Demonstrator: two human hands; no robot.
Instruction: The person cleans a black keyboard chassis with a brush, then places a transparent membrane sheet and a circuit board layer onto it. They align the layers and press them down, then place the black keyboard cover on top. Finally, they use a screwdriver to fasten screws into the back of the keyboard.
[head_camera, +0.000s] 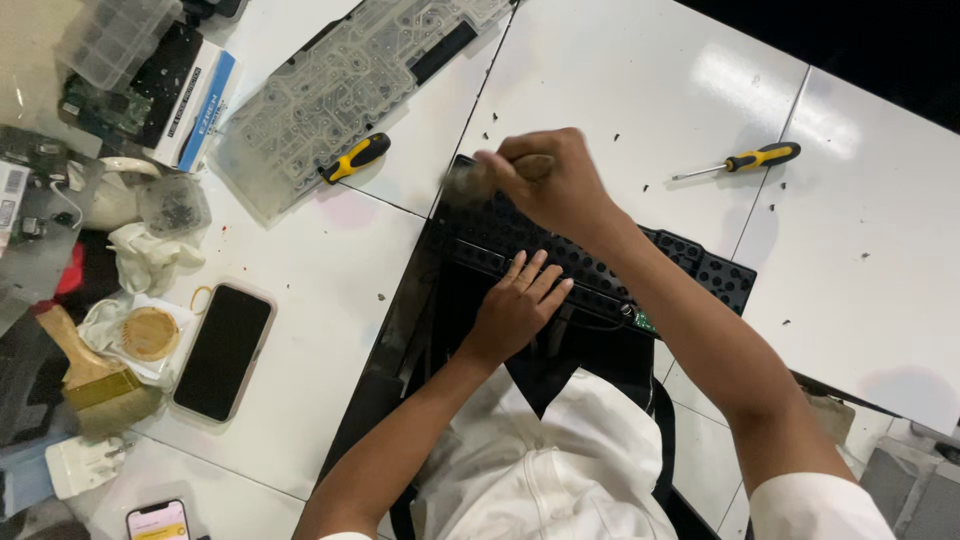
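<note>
A view from above looks down at a person in a white top working at a white table (620, 110). In the middle of the frame lies a black keyboard frame (700, 265), a tray full of small round holes, running from the centre toward the right. The left hand (515, 310) lies flat and open on the frame's near edge, fingers spread and pointing up the frame, pressing it down. The right hand (550, 180), just above it, is closed in a grip around the wooden handle of a small brush (470, 180), whose blurred bristles touch the upper left corner of the frame. Small dark specks are scattered over the table around the frame. At the upper right, well apart from the hands, lies a screwdriver with a yellow and black handle (745, 160). A second, stubbier yellow and black screwdriver (355, 160) lies at the upper left, resting against a translucent keyboard membrane sheet (340, 85). Along the left edge is clutter: a black smartphone (222, 350) lying face up, a wide paintbrush with a wooden handle (90, 380), crumpled white cloth (145, 255), a clear plastic box (115, 35) and a green circuit board (105, 110). At the lower left corner a second phone with a lit screen (158, 520) shows partly.
</note>
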